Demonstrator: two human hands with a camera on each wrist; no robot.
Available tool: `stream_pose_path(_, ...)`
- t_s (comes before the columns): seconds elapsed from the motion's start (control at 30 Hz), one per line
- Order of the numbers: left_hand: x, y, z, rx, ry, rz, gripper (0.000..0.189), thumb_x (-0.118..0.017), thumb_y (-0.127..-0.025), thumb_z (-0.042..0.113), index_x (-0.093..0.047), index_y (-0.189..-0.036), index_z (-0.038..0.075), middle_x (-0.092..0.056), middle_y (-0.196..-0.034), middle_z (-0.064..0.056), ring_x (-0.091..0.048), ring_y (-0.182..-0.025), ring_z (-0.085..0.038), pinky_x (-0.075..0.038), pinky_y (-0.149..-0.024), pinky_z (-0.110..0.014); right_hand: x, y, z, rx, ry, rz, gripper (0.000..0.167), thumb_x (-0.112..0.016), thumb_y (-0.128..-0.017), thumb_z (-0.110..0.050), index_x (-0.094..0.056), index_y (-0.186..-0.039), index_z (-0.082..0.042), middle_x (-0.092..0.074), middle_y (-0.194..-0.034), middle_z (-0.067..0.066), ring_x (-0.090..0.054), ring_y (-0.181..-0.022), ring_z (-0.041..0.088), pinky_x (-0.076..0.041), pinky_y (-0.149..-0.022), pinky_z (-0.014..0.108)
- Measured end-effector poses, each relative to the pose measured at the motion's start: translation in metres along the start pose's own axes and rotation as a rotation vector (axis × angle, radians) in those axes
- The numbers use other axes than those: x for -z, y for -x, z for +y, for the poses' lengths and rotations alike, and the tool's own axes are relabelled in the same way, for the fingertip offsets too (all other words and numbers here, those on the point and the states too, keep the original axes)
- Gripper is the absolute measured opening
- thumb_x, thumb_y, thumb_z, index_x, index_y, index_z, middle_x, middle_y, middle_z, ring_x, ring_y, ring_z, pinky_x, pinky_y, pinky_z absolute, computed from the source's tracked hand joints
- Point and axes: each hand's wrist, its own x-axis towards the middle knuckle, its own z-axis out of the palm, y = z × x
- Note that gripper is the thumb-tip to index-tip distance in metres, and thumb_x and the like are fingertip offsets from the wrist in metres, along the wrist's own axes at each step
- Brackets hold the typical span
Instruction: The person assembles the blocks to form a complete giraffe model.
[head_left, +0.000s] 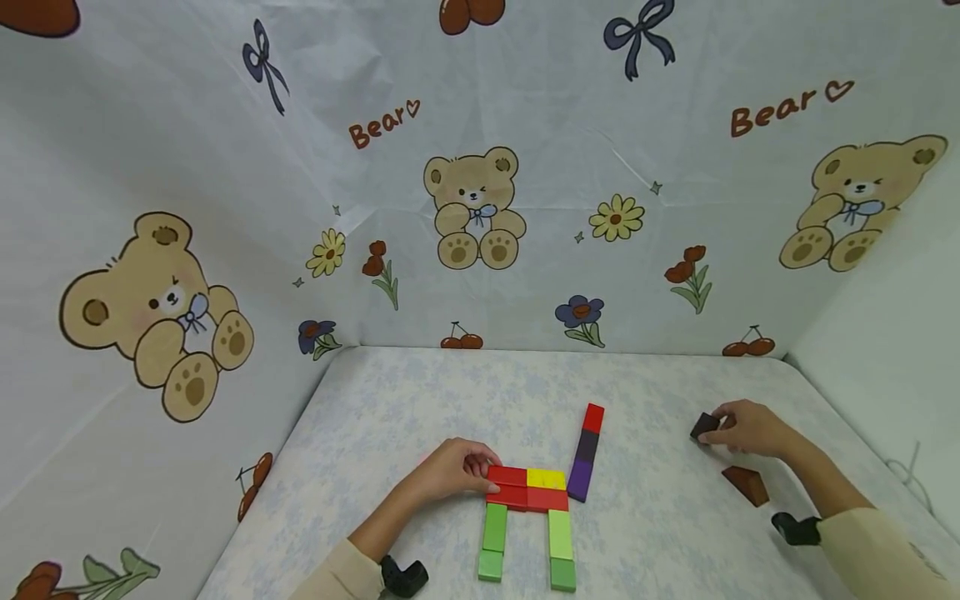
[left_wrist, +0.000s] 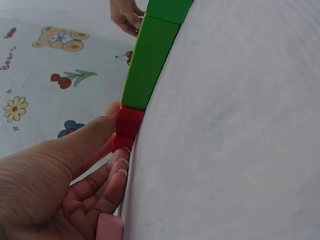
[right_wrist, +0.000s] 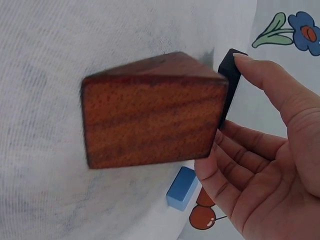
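My left hand is at the left end of a flat block figure, its thumb and fingers pinching the stacked pair of red blocks there. In the left wrist view, the thumb lies by the green block and the fingertips meet the far side of the red blocks. On the right, my right hand pinches a black block between thumb and fingers. A brown wedge-shaped block lies just below that hand and looms large in the right wrist view.
Yellow blocks adjoin the red ones, with two green legs below. A slanted strip of purple, dark and red blocks rises at the figure's right. A pink block lies beside the left hand; a blue block sits beyond the right.
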Motion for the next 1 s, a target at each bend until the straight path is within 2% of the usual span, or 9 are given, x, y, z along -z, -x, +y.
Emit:
stream_pose_path(0.27, 0.001, 0.001, 0.001, -0.005, -0.008, 0.007, 0.028, -0.089, -0.080, 0.025, -0.076, -0.106, 0.020, -0.063, -0.079, 0.009, -0.057, -0.072, -0.005, -0.051, -0.066, -0.023, -0.009, -0.014, -0.014, 0.053, 0.044, 0.046, 0.066, -0.083, -0.084, -0.030, -0.057, -0.120, 0.018, -0.064, -0.083, 0.006, -0.058, -0.069, 0.017, -0.046, -0.057, 0.031)
stream_pose_path(0.53, 0.001, 0.002, 0.002, 0.006, 0.001, 0.008, 0.028, -0.088, -0.081, 0.025, -0.076, -0.106, 0.021, -0.063, -0.080, 0.008, -0.057, -0.073, -0.006, -0.051, -0.067, -0.023, -0.017, -0.031, -0.040, 0.084, 0.049, 0.067, 0.070, -0.083, -0.084, -0.034, -0.058, -0.123, 0.018, -0.065, -0.084, 0.005, -0.055, -0.071, 0.017, -0.047, -0.059, 0.034)
stream_pose_path(1.0, 0.001, 0.001, 0.002, -0.026, -0.005, 0.003, 0.028, -0.087, -0.082, 0.024, -0.076, -0.107, 0.017, -0.063, -0.081, 0.008, -0.057, -0.073, -0.005, -0.052, -0.067, -0.022, -0.037, -0.063, -0.076, 0.066, 0.020, 0.091, 0.065, -0.084, -0.083, -0.033, -0.061, -0.121, 0.015, -0.066, -0.086, 0.009, -0.056, -0.075, 0.021, -0.048, -0.062, 0.033)
